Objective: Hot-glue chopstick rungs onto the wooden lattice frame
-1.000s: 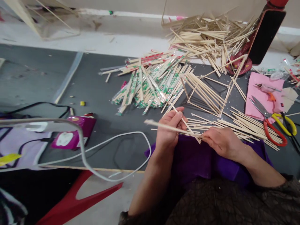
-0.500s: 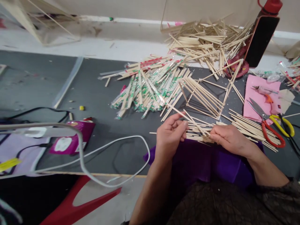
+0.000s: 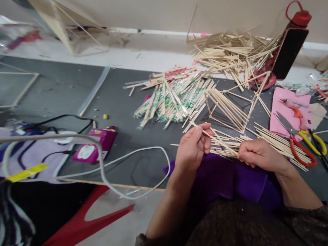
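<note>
My left hand [image 3: 192, 148] pinches one end of a thin wooden chopstick [image 3: 220, 141] between thumb and fingers. The chopstick slants down toward my right hand [image 3: 258, 153], whose closed fingers grip its other end and hide the tip. Below it, loose bare chopsticks [image 3: 271, 141] lie in a spread on the grey table, partly covered by both hands. Just beyond stands a frame built of chopsticks [image 3: 228, 107], with a slanted row of parallel sticks across it.
Wrapped chopsticks [image 3: 174, 97] are heaped left of the frame, with a bare pile [image 3: 230, 51] behind. Scissors [image 3: 294, 133] and a pink cloth [image 3: 278, 102] lie right, near a red-capped bottle [image 3: 301, 20] and a phone [image 3: 289, 51]. A white cable [image 3: 153, 147] loops over the table's front edge.
The view has swung left, so the scene sits farther right. My left thumb now presses on the chopstick's upper end; my right hand keeps its grip.
</note>
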### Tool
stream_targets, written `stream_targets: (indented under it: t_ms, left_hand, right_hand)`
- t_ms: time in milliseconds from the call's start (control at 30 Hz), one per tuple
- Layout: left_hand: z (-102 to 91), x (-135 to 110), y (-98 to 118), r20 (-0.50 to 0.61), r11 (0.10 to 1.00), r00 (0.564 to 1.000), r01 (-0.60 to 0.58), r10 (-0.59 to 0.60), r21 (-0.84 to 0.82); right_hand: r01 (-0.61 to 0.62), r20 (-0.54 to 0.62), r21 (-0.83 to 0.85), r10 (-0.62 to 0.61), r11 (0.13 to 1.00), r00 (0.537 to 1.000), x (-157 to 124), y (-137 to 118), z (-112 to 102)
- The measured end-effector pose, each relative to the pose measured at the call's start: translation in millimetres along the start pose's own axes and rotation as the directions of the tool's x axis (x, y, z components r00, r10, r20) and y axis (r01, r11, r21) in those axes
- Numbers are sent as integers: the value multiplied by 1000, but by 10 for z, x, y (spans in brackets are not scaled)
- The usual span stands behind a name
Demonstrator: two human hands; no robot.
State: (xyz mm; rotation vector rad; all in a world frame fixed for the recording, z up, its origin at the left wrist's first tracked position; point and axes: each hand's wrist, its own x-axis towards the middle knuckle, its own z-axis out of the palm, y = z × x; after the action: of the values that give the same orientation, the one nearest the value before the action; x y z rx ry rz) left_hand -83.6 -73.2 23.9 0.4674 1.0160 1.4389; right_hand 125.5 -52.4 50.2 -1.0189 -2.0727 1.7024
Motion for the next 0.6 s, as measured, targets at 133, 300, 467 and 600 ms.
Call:
stream_targets:
  t_ms: [133,300,467,600]
  left_hand:
    - [78,-1,18,34,999,998,44,-44,-24]
    - [55,38,186,-39,994,999,-10,6,-111]
    - [38,-32,328,28,999,1000,-8,9,-34]
    - [84,-80,325,49,998,997,-57,58,-34]
  right_hand:
    - [65,177,29,-69,997,982,11,-19,8]
    - [239,188,-254,-194,937,963,-2,5,47]
    - [217,156,-199,-187,956,970,-33,21,-37]
    - [247,17,-258,-251,934,968,11,43,-14]
